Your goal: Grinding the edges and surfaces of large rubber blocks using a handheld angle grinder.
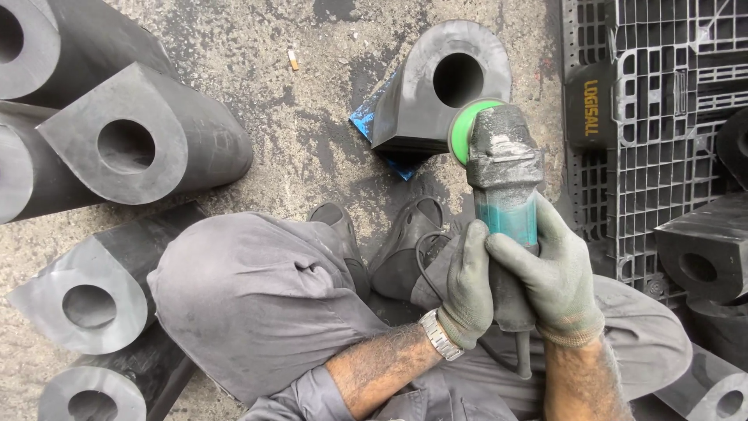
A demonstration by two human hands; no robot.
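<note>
Both my gloved hands grip a dusty teal angle grinder (505,175) with a green disc (466,129). My left hand (466,284) wraps the body from the left, a watch on its wrist. My right hand (549,273) clasps it from the right. The disc sits against the right side of a black rubber block (425,97) with a round hole, standing on the concrete in front of my feet. A blue sheet (365,121) lies under that block.
Several more black holed rubber blocks lie at the left (148,144) and lower left (86,296). A black plastic pallet (662,101) fills the right, with further blocks (705,249) on it. My grey-trousered knees (249,296) and dark shoes (405,242) are below.
</note>
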